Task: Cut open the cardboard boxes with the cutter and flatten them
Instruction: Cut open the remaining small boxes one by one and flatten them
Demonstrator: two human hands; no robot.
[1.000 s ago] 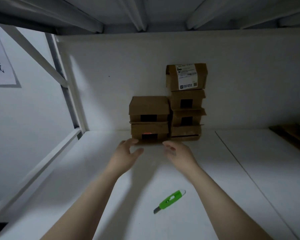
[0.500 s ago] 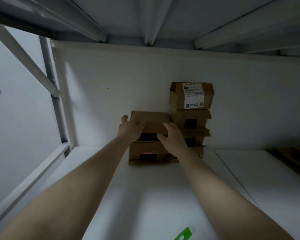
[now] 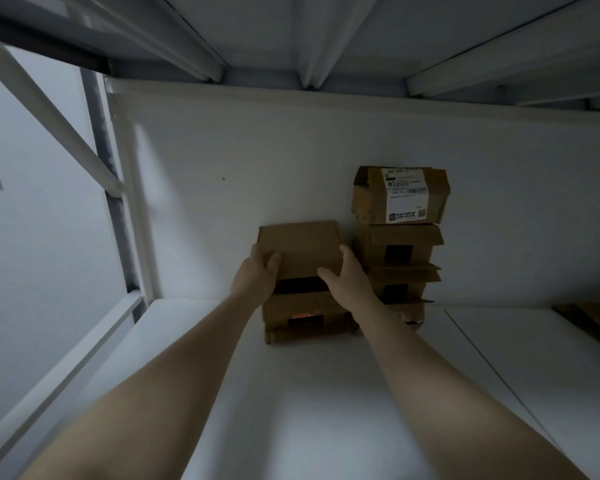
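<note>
At the middle of the frame, the upper box of a stack of two is gripped at both sides: the left hand is wrapped round its left corner, the right hand pressed on its right edge. The lower box lies on the white shelf. Just right, four more boxes are stacked; the topmost box bears a white shipping label, its print too small to be read. Since half a second ago the cutter has left the frame.
</note>
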